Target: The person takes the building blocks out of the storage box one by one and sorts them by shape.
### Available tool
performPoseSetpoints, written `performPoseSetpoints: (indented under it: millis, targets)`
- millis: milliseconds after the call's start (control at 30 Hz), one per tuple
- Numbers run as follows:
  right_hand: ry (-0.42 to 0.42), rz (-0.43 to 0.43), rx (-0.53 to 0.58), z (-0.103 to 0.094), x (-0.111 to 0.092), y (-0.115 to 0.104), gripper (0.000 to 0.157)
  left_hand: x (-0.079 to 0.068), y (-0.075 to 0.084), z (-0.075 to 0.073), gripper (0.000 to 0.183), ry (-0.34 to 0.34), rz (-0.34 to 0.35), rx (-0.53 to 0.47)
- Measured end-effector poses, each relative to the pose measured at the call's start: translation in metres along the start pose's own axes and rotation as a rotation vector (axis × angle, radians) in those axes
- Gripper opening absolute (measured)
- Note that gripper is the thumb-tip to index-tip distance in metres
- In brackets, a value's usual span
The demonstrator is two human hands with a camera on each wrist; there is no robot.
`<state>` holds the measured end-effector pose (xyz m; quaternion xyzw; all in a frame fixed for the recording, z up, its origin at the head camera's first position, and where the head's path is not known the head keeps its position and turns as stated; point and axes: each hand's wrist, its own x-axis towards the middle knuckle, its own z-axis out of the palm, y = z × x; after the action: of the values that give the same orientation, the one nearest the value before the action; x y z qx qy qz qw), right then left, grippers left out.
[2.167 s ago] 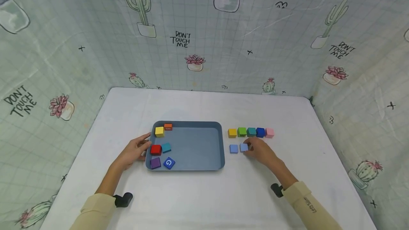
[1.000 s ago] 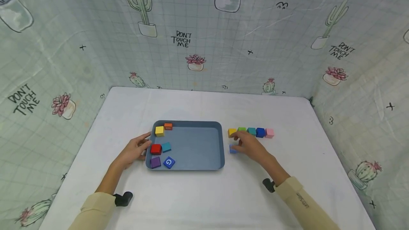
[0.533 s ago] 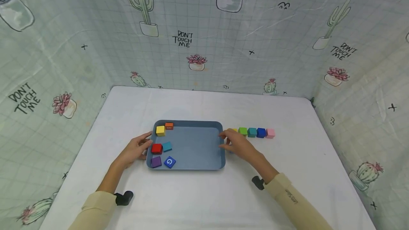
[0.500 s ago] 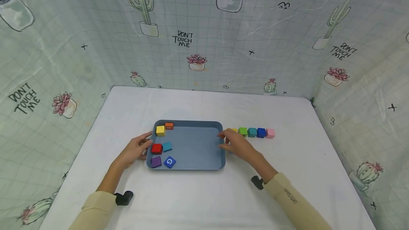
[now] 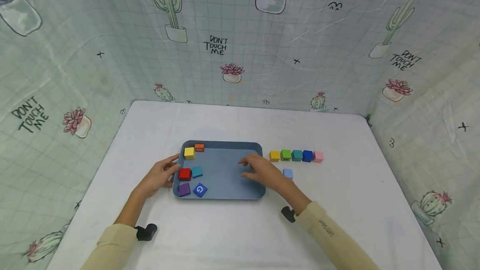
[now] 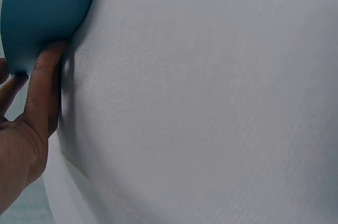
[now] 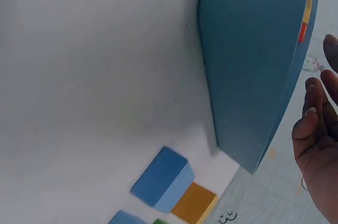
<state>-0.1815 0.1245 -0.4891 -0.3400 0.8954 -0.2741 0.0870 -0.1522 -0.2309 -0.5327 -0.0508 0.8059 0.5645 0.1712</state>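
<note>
A shallow blue-grey tray (image 5: 225,198) lies on the white table. My left hand (image 5: 160,175) rests against its left edge, fingers fairly straight; in the left wrist view, the left hand (image 6: 31,129) touches the tray's outer wall (image 6: 47,12). Over the tray's right part, my right hand (image 5: 264,172) hovers with thumb and fingers apart and nothing visible between them. Inside the tray's left side sit yellow (image 5: 189,153), orange (image 5: 199,148), red (image 5: 185,174), light-blue (image 5: 196,172), purple (image 5: 184,189) and lettered blue (image 5: 200,189) cubes.
Right of the tray runs a row of cubes: yellow (image 5: 274,156), green (image 5: 286,155), teal (image 5: 297,156), dark blue (image 5: 307,156) and pink (image 5: 318,156). A light-blue cube (image 5: 288,173) stands nearer; another blue cube (image 7: 162,176) shows in the right wrist view.
My right hand has let go of the light-blue cube and moved left, past the other light-blue cube, to above the tray. The left hand stays at the tray's edge.
</note>
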Motion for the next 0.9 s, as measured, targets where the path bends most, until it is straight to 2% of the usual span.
performPoseSetpoints:
  millis: [167, 367, 900]
  targets:
    - [-0.027, -0.005, -0.045, 0.005, 0.008, -0.007, 0.039, -0.001, 0.001, 0.0, 0.058, 0.0, -0.008, -0.004]
    - [-0.047, -0.016, -0.042, 0.008, 0.016, -0.015, 0.039, -0.002, 0.003, -0.001, 0.057, 0.001, -0.005, -0.011]
    - [-0.087, -0.053, -0.051, 0.024, 0.024, -0.027, 0.039, -0.002, 0.002, -0.001, 0.057, 0.01, -0.008, -0.003]
